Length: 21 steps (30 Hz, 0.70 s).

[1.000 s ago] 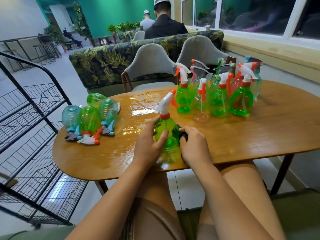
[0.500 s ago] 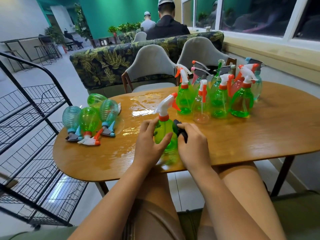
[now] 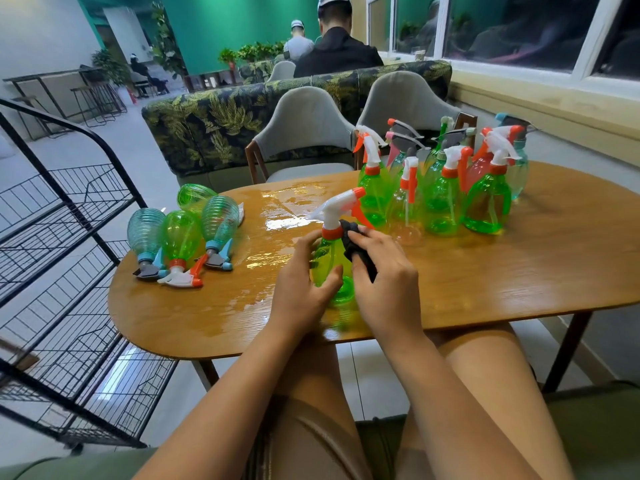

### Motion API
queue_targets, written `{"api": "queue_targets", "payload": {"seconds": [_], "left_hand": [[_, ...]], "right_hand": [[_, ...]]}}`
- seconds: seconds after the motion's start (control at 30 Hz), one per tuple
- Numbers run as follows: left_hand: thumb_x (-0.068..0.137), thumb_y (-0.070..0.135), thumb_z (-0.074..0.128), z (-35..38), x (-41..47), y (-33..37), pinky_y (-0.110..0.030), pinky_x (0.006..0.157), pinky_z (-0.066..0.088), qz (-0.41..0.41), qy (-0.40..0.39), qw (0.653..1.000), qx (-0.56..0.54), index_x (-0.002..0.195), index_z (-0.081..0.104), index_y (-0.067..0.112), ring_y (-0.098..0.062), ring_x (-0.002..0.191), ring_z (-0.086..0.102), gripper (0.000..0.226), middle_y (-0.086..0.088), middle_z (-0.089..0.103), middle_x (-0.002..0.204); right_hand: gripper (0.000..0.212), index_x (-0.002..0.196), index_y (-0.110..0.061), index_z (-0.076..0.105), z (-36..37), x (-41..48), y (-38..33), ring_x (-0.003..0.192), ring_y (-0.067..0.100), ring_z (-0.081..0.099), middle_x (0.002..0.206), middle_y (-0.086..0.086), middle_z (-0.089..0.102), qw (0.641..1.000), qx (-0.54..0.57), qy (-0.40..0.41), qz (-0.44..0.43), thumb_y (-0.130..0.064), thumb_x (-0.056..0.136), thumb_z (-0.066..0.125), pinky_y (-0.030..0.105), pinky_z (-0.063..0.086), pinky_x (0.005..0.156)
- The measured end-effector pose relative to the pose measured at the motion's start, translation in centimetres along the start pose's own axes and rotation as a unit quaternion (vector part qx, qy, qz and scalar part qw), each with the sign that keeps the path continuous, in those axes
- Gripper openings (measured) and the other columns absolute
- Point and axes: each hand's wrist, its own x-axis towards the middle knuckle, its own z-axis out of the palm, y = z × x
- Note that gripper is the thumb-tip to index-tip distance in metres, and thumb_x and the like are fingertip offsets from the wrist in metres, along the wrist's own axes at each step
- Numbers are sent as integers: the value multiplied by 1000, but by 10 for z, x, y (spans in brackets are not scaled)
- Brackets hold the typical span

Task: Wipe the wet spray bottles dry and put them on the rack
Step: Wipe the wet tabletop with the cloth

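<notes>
Wet tabletop [image 3: 519, 271], centre frame: left hand [image 3: 298, 289] fingers wrap the green bottle [image 3: 329, 268]; right hand [image 3: 384, 271] fingers pinch dark cloth [image 3: 349, 232]; advise rotating while wiping.

Oval wood table [image 3: 519, 271] near, wet sheen on its left half. Two grey chairs [image 3: 304, 123] at its far side, leaf-print sofa [image 3: 207, 133] behind them. Green wall [image 3: 242, 22] far, white wall [image 3: 41, 29] left. Dark windows [image 3: 519, 26] along right. Pale floor [image 3: 121, 147]. Stools [image 3: 97, 102] far left. Plants [image 3: 259, 51] and two seated people [image 3: 336, 53] beyond sofa.
</notes>
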Motion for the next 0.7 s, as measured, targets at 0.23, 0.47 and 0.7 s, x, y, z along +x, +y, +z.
{"api": "queue_targets", "payload": {"seconds": [0.23, 0.47, 0.7], "left_hand": [[96, 35, 62, 1, 0, -4, -53, 89, 59, -16, 0, 1000, 11, 148, 42, 39, -16, 113, 68, 55, 9, 66, 129], [98, 37, 64, 3, 3, -7, -47, 106, 54, 2, 15, 1000, 21, 147, 47, 27, -16, 133, 53, 53, 8, 44, 142], [94, 56, 76, 5, 3, -9, -43, 103, 57, -12, 24, 1000, 15, 144, 51, 32, -11, 126, 56, 61, 11, 49, 132]], "right_hand": [[33, 126, -15, 75, 5, 0, 24, 116, 11, 64, 126, -2, 71, 992, 20, -74, 104, -3, 97, 65, 19, 49, 103], [30, 122, -17, 76, 15, -3, 34, 103, 20, 65, 117, 2, 71, 978, -45, -134, 155, -7, 97, 64, 20, 44, 86], [31, 125, -16, 74, 13, -3, 33, 106, 19, 65, 120, 1, 70, 977, -29, -133, 161, -5, 98, 64, 20, 46, 88]]}}
